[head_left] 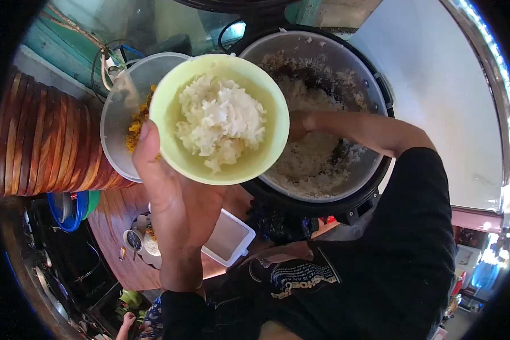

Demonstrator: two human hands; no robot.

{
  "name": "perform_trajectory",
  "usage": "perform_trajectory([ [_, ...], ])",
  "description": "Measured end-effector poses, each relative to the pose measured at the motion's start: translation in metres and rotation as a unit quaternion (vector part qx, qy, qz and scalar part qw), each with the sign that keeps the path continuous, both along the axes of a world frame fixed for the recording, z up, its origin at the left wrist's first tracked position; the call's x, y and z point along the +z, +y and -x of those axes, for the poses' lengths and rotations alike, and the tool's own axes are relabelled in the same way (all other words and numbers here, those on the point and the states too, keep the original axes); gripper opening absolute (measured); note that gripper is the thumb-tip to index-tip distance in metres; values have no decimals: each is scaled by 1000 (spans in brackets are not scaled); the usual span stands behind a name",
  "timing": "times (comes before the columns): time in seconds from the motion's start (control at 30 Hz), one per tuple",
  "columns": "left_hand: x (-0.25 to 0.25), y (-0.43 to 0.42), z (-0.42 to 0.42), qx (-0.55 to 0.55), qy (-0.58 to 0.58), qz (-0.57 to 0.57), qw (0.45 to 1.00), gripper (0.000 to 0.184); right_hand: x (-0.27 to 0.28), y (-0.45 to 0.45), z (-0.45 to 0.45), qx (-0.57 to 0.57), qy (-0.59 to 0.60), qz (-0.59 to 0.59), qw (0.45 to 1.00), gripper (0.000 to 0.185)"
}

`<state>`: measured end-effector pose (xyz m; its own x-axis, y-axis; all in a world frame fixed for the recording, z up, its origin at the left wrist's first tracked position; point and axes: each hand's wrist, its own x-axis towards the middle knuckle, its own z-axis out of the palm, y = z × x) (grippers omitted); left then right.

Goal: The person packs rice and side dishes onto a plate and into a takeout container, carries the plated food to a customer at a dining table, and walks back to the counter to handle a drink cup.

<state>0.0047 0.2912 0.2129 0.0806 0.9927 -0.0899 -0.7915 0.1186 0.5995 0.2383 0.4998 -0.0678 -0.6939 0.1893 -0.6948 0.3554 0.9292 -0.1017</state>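
Note:
My left hand [181, 198] is closed on a pale green bowl [277, 116], with the thumb at its left rim and the palm underneath. A mound of white rice [221, 119] lies inside the bowl. My right hand [301, 123] reaches into a large round rice cooker pot [255, 51]. The bowl hides its fingers, so I cannot see what they hold or touch. Cooked rice [311, 164] covers the bottom of the pot and clings to its walls. Just left of the bowl, and partly behind it, is a translucent tub [116, 107] with yellow-orange food [137, 122] in it.
A stack of brown wooden-looking pieces [45, 136] stands at the left. On the wooden table [116, 221] are a white rectangular tray [229, 235] and a small cup of dark sauce [132, 240]. Another person's hand [129, 319] shows at the lower left.

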Motion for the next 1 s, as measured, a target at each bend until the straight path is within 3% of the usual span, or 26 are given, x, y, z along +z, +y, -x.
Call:
perform_trajectory([
  [0.1,1,1,-1,33,-3,20,999,61,-19,-10,-20,-94,72,110,987,34],
  [0.17,0,2,0,15,-18,15,1000,61,-18,-7,-25,-153,45,170,972,35],
  [0.2,0,3,1,0,-30,14,999,61,-4,-8,-24,-173,37,189,966,35],
  [0.27,-1,4,1,1,-26,13,1000,61,79,-34,-13,-285,-30,240,927,36],
  [0.37,-1,7,-2,6,-9,16,1000,62,80,-36,-26,-310,-40,274,910,28],
  [0.47,0,9,-3,-6,16,6,1000,63,111,-50,-35,-368,53,311,875,28],
  [0.57,2,11,-8,-27,36,-4,999,64,138,-46,-43,-388,34,324,862,30],
  [0.67,4,11,-9,-29,53,-14,998,63,188,-55,-62,-470,102,305,822,35],
  [0.8,-4,13,-15,-43,83,-21,995,62,264,-72,-86,-442,156,151,870,35],
  [0.87,-6,14,-26,-44,92,-24,995,63,284,-77,-105,-491,295,111,812,35],
  [0.9,-10,17,-31,-67,76,-5,995,63,296,-85,-102,-485,300,106,815,35],
  [0.97,-15,20,-44,-86,60,8,994,64,314,-116,-94,-575,443,13,688,31],
  [1.0,-17,22,-53,-100,42,13,994,64,312,-126,-89,-570,446,10,690,31],
])
